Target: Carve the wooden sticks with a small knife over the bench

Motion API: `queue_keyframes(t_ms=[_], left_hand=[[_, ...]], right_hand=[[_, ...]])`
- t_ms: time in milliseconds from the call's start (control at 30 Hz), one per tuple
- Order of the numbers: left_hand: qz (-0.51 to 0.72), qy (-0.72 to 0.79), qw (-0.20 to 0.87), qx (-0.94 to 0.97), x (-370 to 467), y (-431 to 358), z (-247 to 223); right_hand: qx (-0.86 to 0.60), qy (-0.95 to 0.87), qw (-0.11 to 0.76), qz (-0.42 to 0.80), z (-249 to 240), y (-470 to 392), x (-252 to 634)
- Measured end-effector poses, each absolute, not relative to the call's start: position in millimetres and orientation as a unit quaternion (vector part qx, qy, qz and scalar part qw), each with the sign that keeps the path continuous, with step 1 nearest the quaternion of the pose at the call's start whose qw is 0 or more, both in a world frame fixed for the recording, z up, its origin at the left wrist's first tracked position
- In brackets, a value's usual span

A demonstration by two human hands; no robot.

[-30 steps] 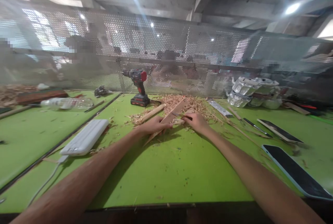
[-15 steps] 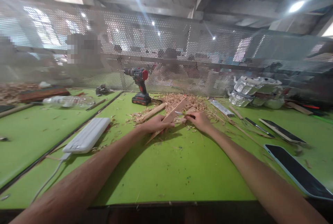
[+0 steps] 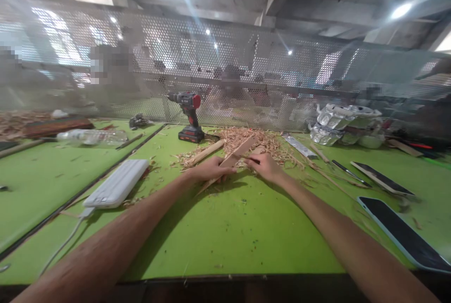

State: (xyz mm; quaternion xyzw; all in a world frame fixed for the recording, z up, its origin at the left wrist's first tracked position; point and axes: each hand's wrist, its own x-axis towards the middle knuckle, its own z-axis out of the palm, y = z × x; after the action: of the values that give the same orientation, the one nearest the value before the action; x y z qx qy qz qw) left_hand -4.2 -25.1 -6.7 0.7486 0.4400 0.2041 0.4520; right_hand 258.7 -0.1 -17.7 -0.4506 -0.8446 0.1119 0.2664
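My left hand point(image 3: 211, 170) is closed round the lower part of a flat, pale strip of wood point(image 3: 241, 149), which slants up and away to the right. In my right hand point(image 3: 265, 166) is a slim carving knife point(image 3: 245, 157), its tip end against the wood's right edge. The blade is hardly visible now. Curled wood shavings point(image 3: 230, 136) are heaped just behind both hands. A round wooden stick point(image 3: 207, 152) lies among them, left of the held strip.
A cordless drill point(image 3: 190, 115) stands behind the shavings. At left are a white power bank point(image 3: 118, 183) with a cable and a plastic bottle point(image 3: 93, 137). Rightward lie a metal ruler-like strip point(image 3: 299, 145), a pen-like tool point(image 3: 348, 172), a phone point(image 3: 401, 230) and foil-wrapped bundles point(image 3: 347, 123).
My right hand has moved slightly left, bringing the knife to the wood; the shiny blade seen before is now mostly out of sight. My left hand stays in place.
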Motion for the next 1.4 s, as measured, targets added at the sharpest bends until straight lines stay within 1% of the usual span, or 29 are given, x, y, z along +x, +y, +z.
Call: queue_keyframes(t_ms=[67, 200, 333, 467, 633, 700, 767, 867, 1067, 1233, 1400], left_hand=[[0.206, 0.438, 0.454, 0.748, -4, -26, -6], [0.204, 0.445, 0.441, 0.752, -4, -27, -5], [0.202, 0.439, 0.435, 0.759, -5, -24, -8], [0.202, 0.448, 0.437, 0.754, -6, -21, -10], [0.197, 0.447, 0.426, 0.762, -5, -25, -5], [0.192, 0.450, 0.419, 0.765, -4, -27, -3], [0.191, 0.451, 0.420, 0.764, -4, -28, -2], [0.199, 0.441, 0.430, 0.762, -5, -27, -3], [0.192, 0.439, 0.434, 0.763, -6, -21, -8], [0.195, 0.438, 0.421, 0.770, -6, -21, -8], [0.191, 0.449, 0.418, 0.766, -5, -26, -3]], right_hand=[[-0.441, -0.850, 0.271, 0.097, -16, -1, 258], [-0.486, -0.816, 0.300, 0.091, -16, 5, 272], [-0.508, -0.805, 0.293, 0.096, -18, 10, 279], [-0.521, -0.797, 0.299, 0.064, -19, 15, 286], [-0.547, -0.762, 0.345, 0.044, -19, 18, 294], [-0.526, -0.778, 0.335, 0.068, -20, 13, 286], [-0.496, -0.807, 0.304, 0.101, -21, 6, 273], [-0.460, -0.836, 0.282, 0.104, -20, 0, 261], [-0.514, -0.801, 0.292, 0.094, -18, 8, 277], [-0.528, -0.795, 0.286, 0.091, -21, 12, 282], [-0.557, -0.754, 0.344, 0.050, -22, 23, 295]])
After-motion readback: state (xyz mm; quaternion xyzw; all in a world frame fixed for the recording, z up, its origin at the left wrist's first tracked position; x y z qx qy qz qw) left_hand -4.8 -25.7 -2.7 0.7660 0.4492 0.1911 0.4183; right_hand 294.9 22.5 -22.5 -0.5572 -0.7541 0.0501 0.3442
